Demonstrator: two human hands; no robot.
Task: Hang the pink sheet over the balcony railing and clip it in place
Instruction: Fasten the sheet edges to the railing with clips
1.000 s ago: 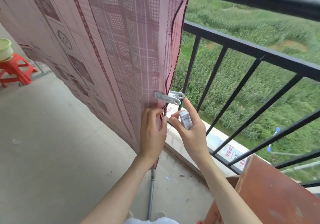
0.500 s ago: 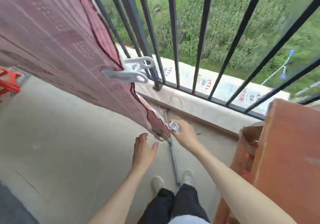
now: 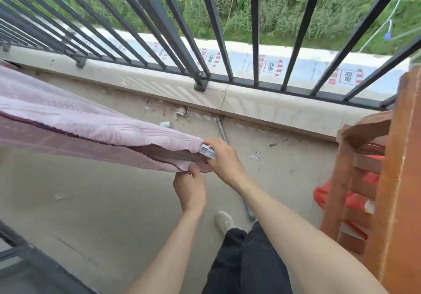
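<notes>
The pink sheet (image 3: 95,132) stretches across the left of the scene, its long axis running left to right and ending in a corner at the hands. The left hand (image 3: 190,187) pinches the corner's lower hem from below, fingers curled. The right hand (image 3: 224,159) grips the corner's right end, thumb and fingers also closed on a small white clip (image 3: 207,152), near the black railing (image 3: 200,75).

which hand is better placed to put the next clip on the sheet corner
Right. The right hand already holds the clip at the corner of the pink sheet, while the left hand pinches the hem beneath, steadying it.
</notes>
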